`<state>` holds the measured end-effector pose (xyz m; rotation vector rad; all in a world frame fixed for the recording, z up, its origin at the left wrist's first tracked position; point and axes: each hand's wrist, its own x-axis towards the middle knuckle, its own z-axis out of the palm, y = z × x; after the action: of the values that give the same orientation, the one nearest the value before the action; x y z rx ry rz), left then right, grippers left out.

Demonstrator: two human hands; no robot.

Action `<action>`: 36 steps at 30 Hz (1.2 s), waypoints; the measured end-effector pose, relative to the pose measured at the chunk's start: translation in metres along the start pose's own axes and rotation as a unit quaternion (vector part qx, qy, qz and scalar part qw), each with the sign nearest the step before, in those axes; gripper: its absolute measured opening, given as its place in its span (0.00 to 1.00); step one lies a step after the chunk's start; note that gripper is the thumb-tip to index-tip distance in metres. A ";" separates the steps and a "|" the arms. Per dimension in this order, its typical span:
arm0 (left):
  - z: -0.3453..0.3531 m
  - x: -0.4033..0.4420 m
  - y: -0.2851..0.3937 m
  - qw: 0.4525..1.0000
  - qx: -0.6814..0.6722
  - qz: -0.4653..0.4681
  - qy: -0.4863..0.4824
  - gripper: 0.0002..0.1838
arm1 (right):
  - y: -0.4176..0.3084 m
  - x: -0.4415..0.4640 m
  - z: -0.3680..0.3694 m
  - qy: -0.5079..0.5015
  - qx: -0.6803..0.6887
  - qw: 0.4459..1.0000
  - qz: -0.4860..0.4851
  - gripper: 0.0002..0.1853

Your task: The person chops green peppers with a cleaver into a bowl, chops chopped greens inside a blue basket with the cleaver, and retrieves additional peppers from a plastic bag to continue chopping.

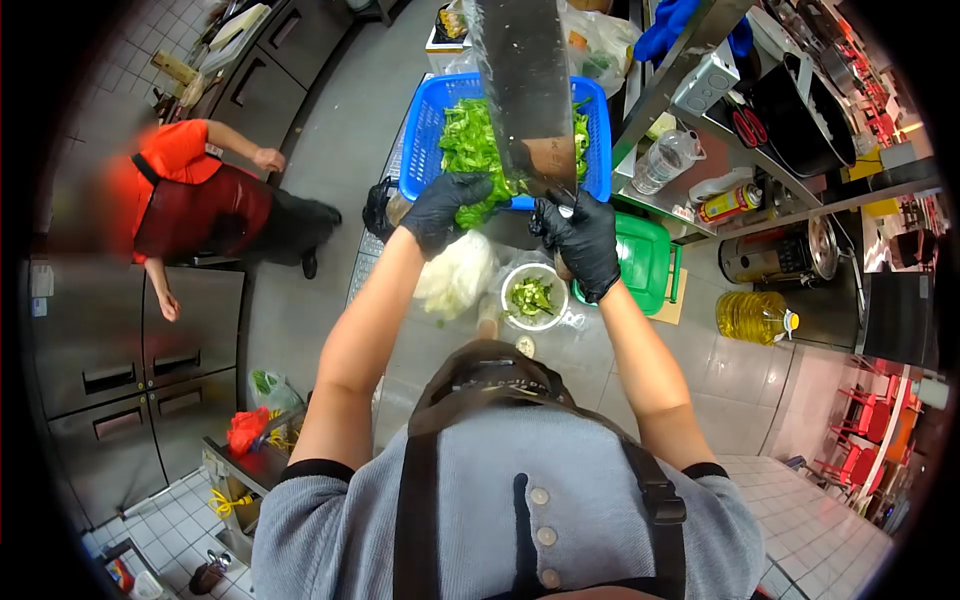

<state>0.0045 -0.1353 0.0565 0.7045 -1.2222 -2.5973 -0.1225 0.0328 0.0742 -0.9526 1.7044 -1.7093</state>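
Observation:
My right hand, in a black glove, is closed at the base of a large kitchen knife. Its wide blade points up and away, crossing in front of a blue plastic basket. Green leafy vegetables fill the basket. At its near edge my left hand, gloved too, has its fingers curled round some leaves. Below my hands are a white tub with cut green pieces inside and a whitish plastic bag. The blade hides part of the basket.
A green plastic container stands right of the tub. Farther right are shelves with a clear jug, a spray can and a large bottle of yellow oil. At left, a person in a red apron stands by steel cabinets.

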 end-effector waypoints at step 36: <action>-0.008 0.146 -0.048 0.963 -0.038 0.041 0.262 0.09 | 0.086 0.102 0.012 0.134 -0.486 0.835 -0.220 0.14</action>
<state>-0.1169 -0.1621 -0.0338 1.1966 -0.9533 -2.1666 -0.1841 -0.0595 -0.0007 -1.6994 2.8100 -1.1647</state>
